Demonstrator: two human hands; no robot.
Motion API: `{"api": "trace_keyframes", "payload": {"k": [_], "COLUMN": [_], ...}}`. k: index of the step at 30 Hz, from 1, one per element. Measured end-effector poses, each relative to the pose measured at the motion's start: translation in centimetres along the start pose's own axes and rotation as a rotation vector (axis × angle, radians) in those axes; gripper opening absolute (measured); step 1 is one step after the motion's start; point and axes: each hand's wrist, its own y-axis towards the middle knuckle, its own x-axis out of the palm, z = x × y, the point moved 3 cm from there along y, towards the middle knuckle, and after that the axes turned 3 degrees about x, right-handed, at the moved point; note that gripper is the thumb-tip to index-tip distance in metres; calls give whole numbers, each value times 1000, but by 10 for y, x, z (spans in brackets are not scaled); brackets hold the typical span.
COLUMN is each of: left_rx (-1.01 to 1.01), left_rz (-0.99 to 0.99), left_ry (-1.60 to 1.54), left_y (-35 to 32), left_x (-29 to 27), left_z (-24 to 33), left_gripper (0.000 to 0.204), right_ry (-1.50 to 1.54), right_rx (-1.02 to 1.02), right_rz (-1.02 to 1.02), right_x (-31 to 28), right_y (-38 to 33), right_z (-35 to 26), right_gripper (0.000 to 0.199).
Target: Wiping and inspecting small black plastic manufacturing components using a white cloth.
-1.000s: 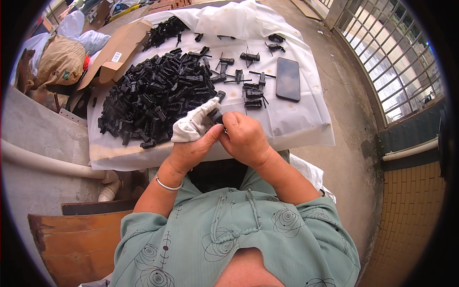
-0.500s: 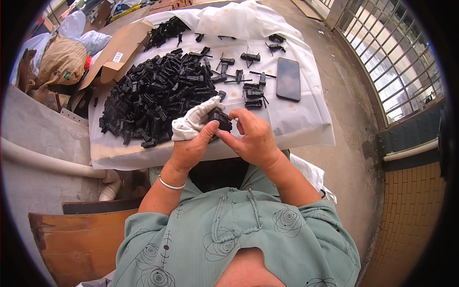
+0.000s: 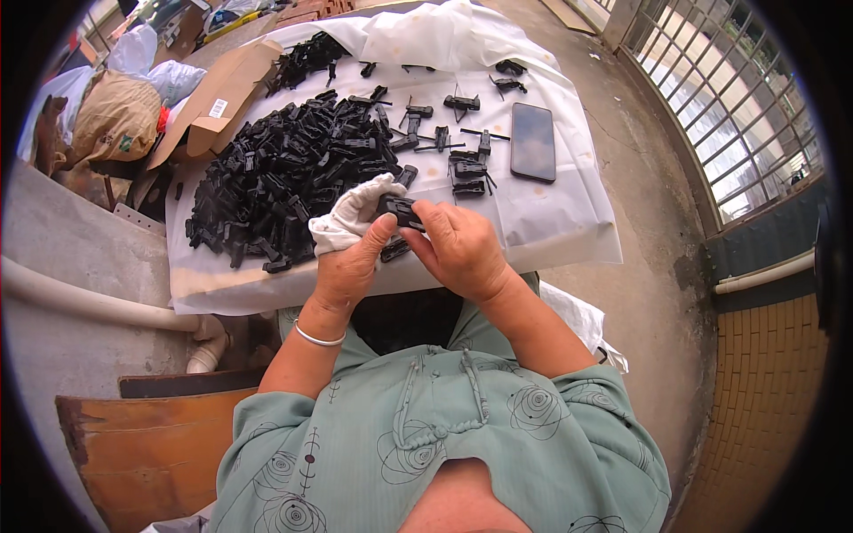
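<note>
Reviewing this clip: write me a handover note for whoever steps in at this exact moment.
Left hand: holds a white cloth glove, thumb on a small black plastic part.
Right hand: fingertips grip the same part from the other side, above the near edge of the white plastic sheet.
Big heap of black plastic parts lies to the left on the sheet. A few separate black pieces with thin pins lie spread out right of the heap, beside a dark flat phone.
Done: apparently those few separate pieces.
Left: seemingly the heap, plus the part in hand.
</note>
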Motion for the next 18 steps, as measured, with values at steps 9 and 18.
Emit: {"api": "trace_keyframes", "payload": {"k": [9, 18], "left_rx": [2, -48], "left_rz": [-27, -3], "left_ry": [22, -3], "left_y": [2, 6], "left_x": [-3, -5], "left_z": [5, 4], "left_gripper": [41, 41], "right_ry": [318, 1581], "right_rx": [211, 926], "right_rz": [74, -167], "right_x": [3, 29], "right_y": [-2, -13], "right_z": [3, 25], "right_gripper": [28, 30]}}
